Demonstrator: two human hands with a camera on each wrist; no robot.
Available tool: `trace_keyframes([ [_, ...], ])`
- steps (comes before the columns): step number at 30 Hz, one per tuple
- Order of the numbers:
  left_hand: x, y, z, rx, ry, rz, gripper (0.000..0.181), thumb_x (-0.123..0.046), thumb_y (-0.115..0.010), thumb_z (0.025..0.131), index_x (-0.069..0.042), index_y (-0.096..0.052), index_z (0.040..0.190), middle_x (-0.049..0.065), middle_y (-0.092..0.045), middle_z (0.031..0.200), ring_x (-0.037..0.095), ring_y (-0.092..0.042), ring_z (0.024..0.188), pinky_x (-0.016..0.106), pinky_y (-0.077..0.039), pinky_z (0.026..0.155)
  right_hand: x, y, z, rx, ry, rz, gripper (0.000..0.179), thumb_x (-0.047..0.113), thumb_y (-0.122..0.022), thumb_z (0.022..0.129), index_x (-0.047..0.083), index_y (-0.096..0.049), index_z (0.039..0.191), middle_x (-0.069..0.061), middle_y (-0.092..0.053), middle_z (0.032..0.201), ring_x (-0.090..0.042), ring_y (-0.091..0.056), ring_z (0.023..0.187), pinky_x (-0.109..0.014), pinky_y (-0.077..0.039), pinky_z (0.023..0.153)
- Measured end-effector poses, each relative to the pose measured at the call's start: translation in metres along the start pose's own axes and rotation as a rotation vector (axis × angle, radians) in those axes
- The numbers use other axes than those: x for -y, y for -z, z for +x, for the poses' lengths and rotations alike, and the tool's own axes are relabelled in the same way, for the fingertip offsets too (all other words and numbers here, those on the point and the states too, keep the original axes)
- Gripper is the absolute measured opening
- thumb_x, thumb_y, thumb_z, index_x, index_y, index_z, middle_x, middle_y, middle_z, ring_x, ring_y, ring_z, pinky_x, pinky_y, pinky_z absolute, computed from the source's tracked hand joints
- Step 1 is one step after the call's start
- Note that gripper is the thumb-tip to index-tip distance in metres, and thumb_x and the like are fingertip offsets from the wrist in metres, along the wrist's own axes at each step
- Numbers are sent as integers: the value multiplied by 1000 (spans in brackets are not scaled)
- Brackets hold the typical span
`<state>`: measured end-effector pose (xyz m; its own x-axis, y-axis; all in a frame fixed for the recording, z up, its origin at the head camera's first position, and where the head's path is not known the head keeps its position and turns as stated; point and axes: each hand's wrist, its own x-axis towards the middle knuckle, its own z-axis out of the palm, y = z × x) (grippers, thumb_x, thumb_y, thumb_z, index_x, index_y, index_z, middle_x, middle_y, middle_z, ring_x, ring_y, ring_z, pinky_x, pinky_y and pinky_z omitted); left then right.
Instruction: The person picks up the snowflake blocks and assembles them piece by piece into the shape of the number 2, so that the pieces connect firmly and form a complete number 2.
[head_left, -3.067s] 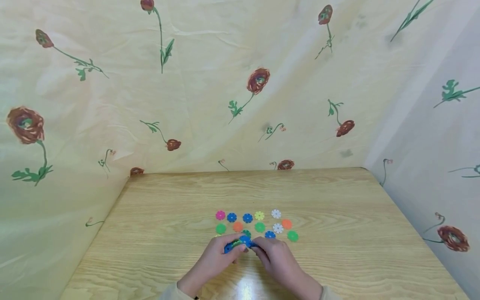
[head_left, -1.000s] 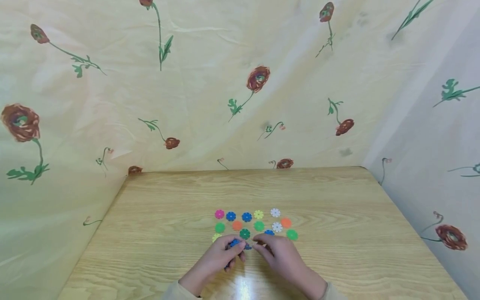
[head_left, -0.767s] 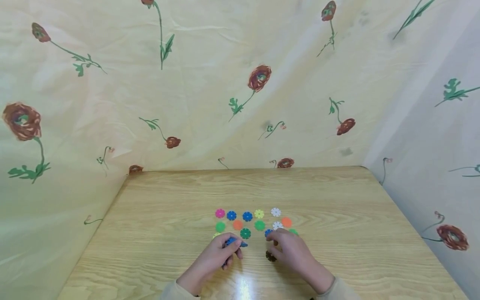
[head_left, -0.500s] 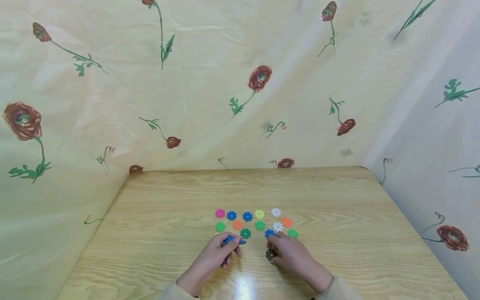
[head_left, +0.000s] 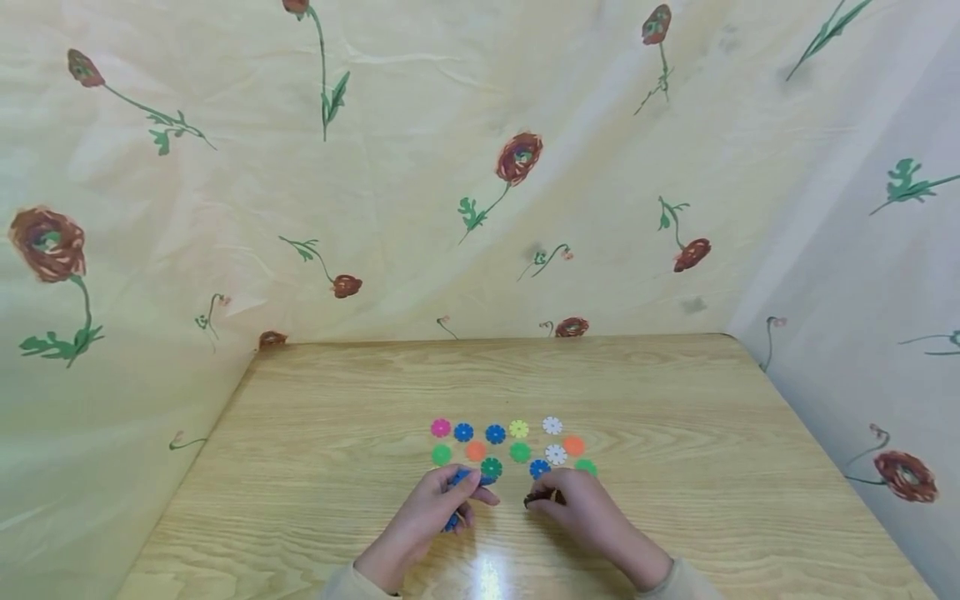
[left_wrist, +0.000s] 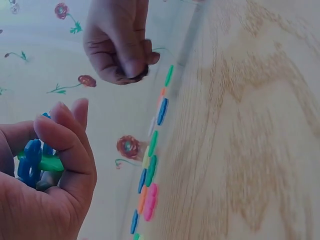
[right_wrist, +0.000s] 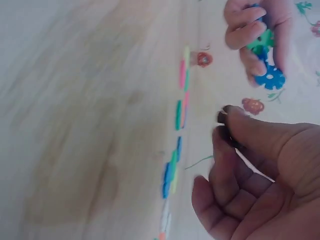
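Note:
My left hand (head_left: 438, 504) curls round a cluster of notched plastic discs fitted into one another. In the right wrist view the cluster shows a green disc (right_wrist: 261, 42) in its middle and a blue disc (right_wrist: 270, 79) at its lower end. Part of it is hidden by the fingers. To the right, my right hand (head_left: 581, 504) pinches a dark brown disc (right_wrist: 225, 117) between thumb and fingers. That disc is seen edge-on and is apart from the cluster. Just beyond the right fingertips a loose blue disc (head_left: 539, 468) lies flat.
Several loose discs lie in rough rows beyond the hands, among them a pink disc (head_left: 441, 427), a yellow disc (head_left: 518, 429), a white disc (head_left: 552, 425) and an orange disc (head_left: 573, 446). The wooden table (head_left: 337, 408) meets a flowered cloth (head_left: 405, 192) at its back edge.
My hands were together at the cluster and have since moved apart. The right hand went rightward to the dark brown disc lying on the table and now has it pinched edge-on.

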<state>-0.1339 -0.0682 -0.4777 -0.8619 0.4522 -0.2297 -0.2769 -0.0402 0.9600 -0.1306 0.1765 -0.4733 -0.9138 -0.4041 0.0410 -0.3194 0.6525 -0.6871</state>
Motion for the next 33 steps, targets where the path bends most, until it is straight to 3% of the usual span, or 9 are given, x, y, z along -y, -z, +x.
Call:
trace_keyframes([
  [6,-1,-4,0,5,-23,28,50,-41,-56,99,4,-58,121,9,-72,101,12,-57,67,20,-43,55,8,1,-2,27,62,286,11,10,-56,100,7,-67,99,-7,-66,82,-14,-61,63,-31,-55,55],
  [14,-4,-10,-1,7,-36,55,47,-42,-56,98,0,-59,120,9,-71,103,13,-58,70,21,-43,56,18,2,-2,20,61,507,21,11,-56,100,-5,-60,113,-19,-66,85,-27,-63,67,-34,-55,56],
  [22,-6,-15,-2,7,-43,61,44,-41,-57,98,-3,-59,118,9,-71,103,14,-59,69,22,-43,56,22,1,-1,-29,70,550,27,12,-56,100,-9,-60,116,-19,-66,86,-21,-63,66,-31,-55,55],
  [33,-5,-16,-2,16,-35,54,41,-39,-57,98,-4,-59,120,9,-71,104,15,-60,71,22,-44,58,25,0,-2,-44,-17,574,19,11,-56,100,-4,-58,111,-15,-69,82,-22,-62,61,-33,-54,54],
])
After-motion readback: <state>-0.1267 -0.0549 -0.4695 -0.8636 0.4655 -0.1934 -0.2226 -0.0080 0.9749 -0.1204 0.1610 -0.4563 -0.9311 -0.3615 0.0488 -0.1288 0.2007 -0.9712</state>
